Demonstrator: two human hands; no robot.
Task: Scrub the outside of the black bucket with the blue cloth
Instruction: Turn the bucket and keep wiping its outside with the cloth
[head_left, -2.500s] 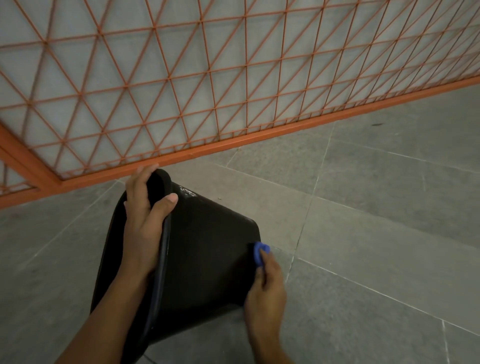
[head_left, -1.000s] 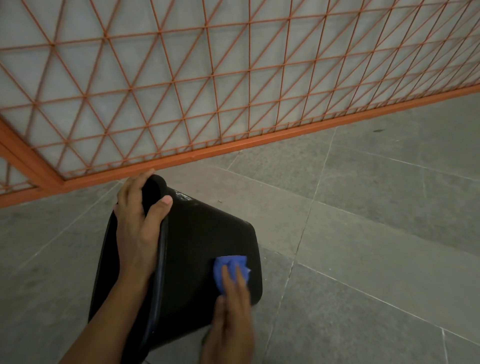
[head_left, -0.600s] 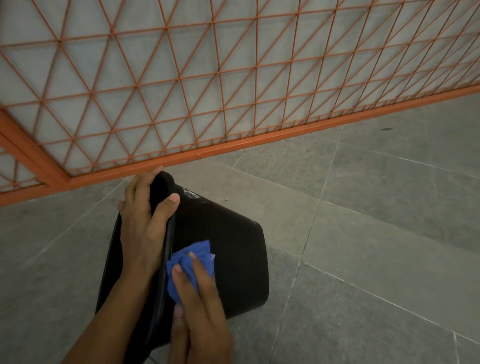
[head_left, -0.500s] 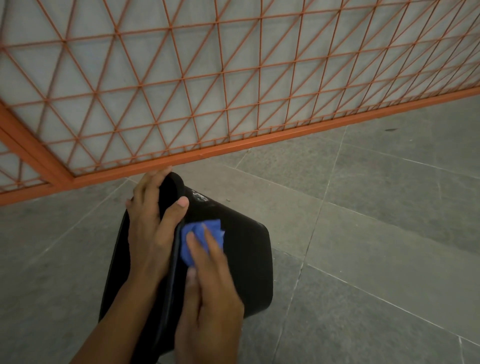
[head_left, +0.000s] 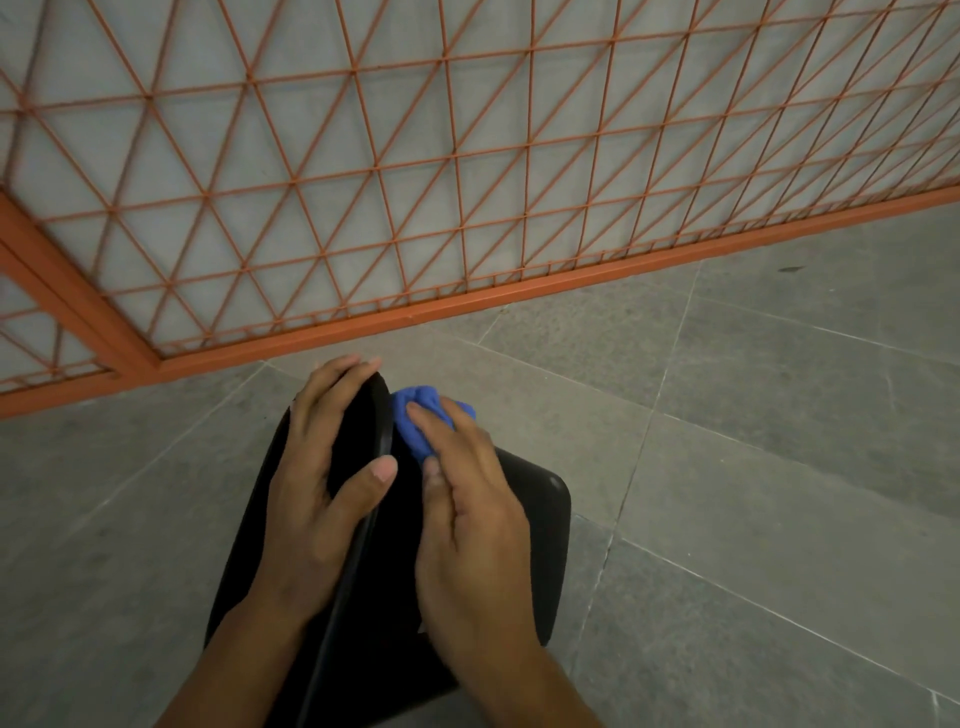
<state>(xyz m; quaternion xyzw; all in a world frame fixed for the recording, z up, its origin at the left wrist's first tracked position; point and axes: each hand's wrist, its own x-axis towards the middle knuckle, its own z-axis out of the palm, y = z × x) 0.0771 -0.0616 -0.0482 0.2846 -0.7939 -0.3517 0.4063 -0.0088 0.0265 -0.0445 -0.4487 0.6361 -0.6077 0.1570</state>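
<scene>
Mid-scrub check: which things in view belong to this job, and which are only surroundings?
In the job:
black bucket
blue cloth
left hand, gripping the rim
right hand, pressing the cloth

Surroundings:
orange mesh fence
grey tiled floor

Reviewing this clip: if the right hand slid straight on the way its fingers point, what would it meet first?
Likely nothing on the bucket: the right hand and blue cloth would run off its upper edge near the rim, then reach floor tile before the orange fence rail. Depth unclear.
</scene>
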